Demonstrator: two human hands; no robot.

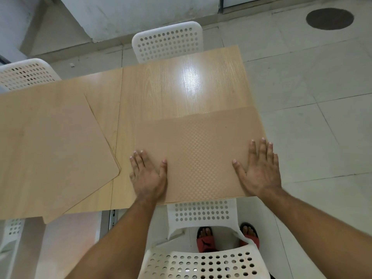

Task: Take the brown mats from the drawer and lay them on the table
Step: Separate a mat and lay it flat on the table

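A brown mat (pixel 199 150) with a fine chequered texture lies flat on the right end of the light wooden table (pixel 181 83), reaching the table's near and right edges. My left hand (pixel 148 174) presses palm-down on its near left corner, fingers spread. My right hand (pixel 259 168) rests flat on its near right corner. A second brown mat (pixel 50 150) lies on the left part of the table, turned at an angle, its near corner hanging over the table's front edge. The drawer itself is hidden; only a metal rail (pixel 112 216) shows under the table.
White perforated chairs stand around the table: one (pixel 169 41) at the far side, one (pixel 26 73) at far left, one (pixel 201 262) right below me. My sandalled feet (pixel 207 238) stand on the pale tiled floor (pixel 312 127). A dark round cover (pixel 330 18) sits far right.
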